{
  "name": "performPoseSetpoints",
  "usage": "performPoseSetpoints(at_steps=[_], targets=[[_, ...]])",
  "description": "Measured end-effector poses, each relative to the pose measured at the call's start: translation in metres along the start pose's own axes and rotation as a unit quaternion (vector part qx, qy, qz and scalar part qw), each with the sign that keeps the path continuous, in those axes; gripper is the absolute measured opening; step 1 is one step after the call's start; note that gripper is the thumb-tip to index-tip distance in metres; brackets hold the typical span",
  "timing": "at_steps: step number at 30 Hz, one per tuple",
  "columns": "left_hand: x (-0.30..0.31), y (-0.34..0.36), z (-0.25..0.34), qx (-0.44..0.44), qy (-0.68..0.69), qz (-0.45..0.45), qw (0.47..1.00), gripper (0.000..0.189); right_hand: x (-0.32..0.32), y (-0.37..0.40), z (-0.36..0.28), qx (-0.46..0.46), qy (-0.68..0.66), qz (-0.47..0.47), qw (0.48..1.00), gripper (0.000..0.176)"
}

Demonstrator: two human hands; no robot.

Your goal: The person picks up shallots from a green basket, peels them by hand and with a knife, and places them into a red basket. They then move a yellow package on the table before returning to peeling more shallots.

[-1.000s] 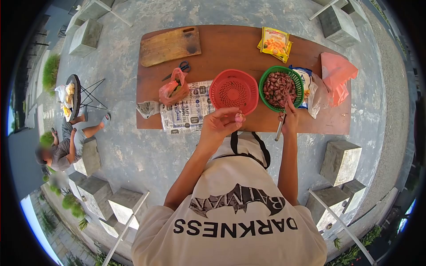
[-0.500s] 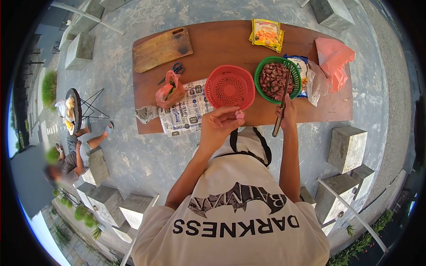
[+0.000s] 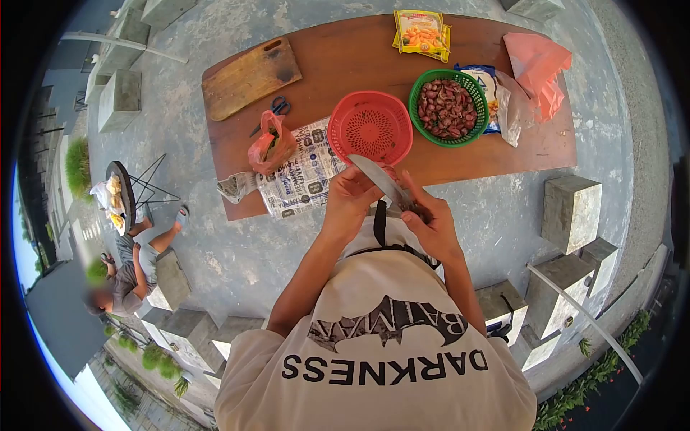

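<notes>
My right hand (image 3: 435,228) is closed round the handle of a knife (image 3: 379,178), its broad blade slanting up and left in front of my body. My left hand (image 3: 348,200) is closed at the blade, fingers bent round a small shallot that the knife and fingers largely hide. Just beyond the hands, a red plastic basket (image 3: 336,147) with a perforated bottom stands on the table. To its right, a green basket (image 3: 415,115) holds a heap of reddish shallots (image 3: 447,109).
The brown table (image 3: 345,50) carries a wooden cutting board (image 3: 248,80), scissors (image 3: 280,106), a red plastic bag (image 3: 267,154) on printed paper (image 3: 298,188), yellow packets (image 3: 422,34), a blue-white packet (image 3: 485,86) and pink paper (image 3: 535,65). A person (image 3: 133,269) sits at the left.
My right hand has brought the knife from over the green basket leftward to my left hand. The blade now lies across the shallot at my left fingers. The view has shifted slightly.
</notes>
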State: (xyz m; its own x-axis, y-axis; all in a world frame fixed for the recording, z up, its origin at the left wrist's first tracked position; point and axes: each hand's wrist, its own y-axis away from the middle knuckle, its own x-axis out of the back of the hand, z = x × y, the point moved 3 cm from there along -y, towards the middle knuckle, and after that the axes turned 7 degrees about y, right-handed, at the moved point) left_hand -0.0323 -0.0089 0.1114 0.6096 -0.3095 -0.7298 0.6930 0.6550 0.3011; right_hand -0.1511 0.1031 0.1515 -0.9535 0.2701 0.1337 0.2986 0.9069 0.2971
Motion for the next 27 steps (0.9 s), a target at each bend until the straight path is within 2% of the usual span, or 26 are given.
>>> performPoseSetpoints(at_steps=[1, 3, 8, 11, 13, 16, 18, 19, 21, 26, 27], targets=[[0.0, 0.002, -0.001, 0.013, -0.003, 0.0, 1.0, 0.032, -0.002, 0.0, 0.001, -0.004, -0.001, 0.003, 1.0, 0.062], [-0.002, 0.004, -0.001, 0.02, -0.003, -0.001, 1.0, 0.031, -0.003, -0.001, 0.001, 0.047, 0.064, 0.003, 0.997, 0.061], [-0.002, 0.004, -0.001, 0.014, 0.003, -0.006, 1.0, 0.034, 0.003, 0.001, -0.002, 0.038, 0.062, -0.024, 0.997, 0.059], [-0.003, 0.005, 0.003, -0.001, 0.005, -0.035, 0.999, 0.028, 0.002, 0.004, 0.004, 0.051, 0.046, -0.033, 0.997, 0.057], [-0.005, 0.006, 0.006, -0.043, -0.085, -0.082, 0.992, 0.028, 0.0, 0.006, 0.01, 0.064, 0.03, -0.03, 0.997, 0.057], [-0.01, 0.004, 0.01, -0.069, -0.086, -0.098, 0.989, 0.03, 0.0, 0.011, 0.014, 0.067, -0.032, -0.037, 0.997, 0.053], [-0.012, 0.003, 0.009, -0.071, -0.063, -0.11, 0.989, 0.032, 0.001, 0.014, 0.02, -0.002, -0.209, -0.074, 0.975, 0.049], [-0.014, 0.002, 0.008, -0.07, -0.041, -0.12, 0.989, 0.033, 0.001, 0.012, 0.02, 0.0, -0.207, -0.074, 0.975, 0.049], [-0.019, -0.001, 0.004, -0.072, -0.033, -0.12, 0.99, 0.032, 0.004, 0.01, 0.019, 0.021, -0.304, -0.067, 0.95, 0.047], [-0.027, -0.003, 0.008, -0.072, -0.046, -0.123, 0.989, 0.03, 0.008, 0.008, 0.02, 0.04, -0.344, -0.066, 0.936, 0.048], [-0.028, -0.002, 0.008, -0.046, 0.007, -0.116, 0.992, 0.029, 0.009, 0.008, 0.021, 0.049, -0.35, -0.06, 0.933, 0.048]])
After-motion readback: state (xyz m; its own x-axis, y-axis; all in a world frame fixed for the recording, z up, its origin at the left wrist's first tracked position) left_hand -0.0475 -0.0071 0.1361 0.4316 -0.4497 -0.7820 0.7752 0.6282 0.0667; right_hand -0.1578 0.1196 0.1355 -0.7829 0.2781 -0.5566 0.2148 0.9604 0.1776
